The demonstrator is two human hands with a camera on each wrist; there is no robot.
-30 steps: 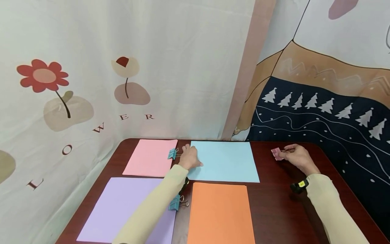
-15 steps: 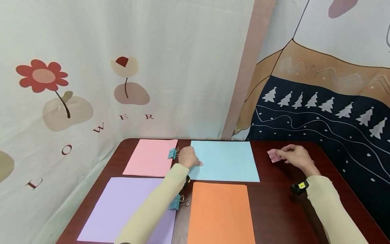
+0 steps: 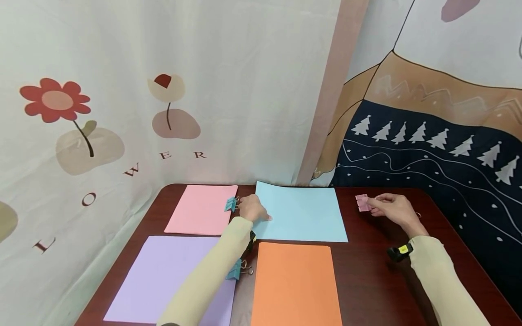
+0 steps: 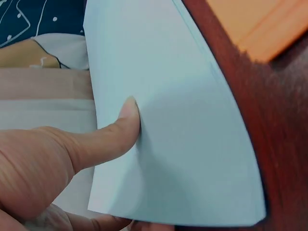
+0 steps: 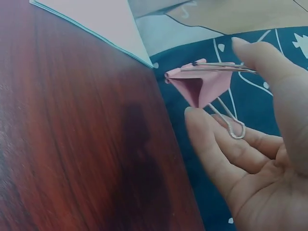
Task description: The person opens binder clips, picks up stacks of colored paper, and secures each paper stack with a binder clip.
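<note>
My left hand pinches the left edge of a stack of light blue paper, thumb on top and the other fingers beneath in the left wrist view. The paper's far left corner is lifted and the sheets bow. My right hand holds a pink binder clip above the table's right side, apart from the paper. Its wire handles lie between thumb and fingers in the right wrist view, and the clip's jaw looks closed.
Pink paper with a teal binder clip lies at the back left. Purple paper with another teal clip lies in front of it. Orange paper is nearer me. A printed curtain borders the table.
My left fingers have gone from above to under the blue paper's edge, and its far left corner has risen. The pink clip has shifted slightly left and turned in my right hand.
</note>
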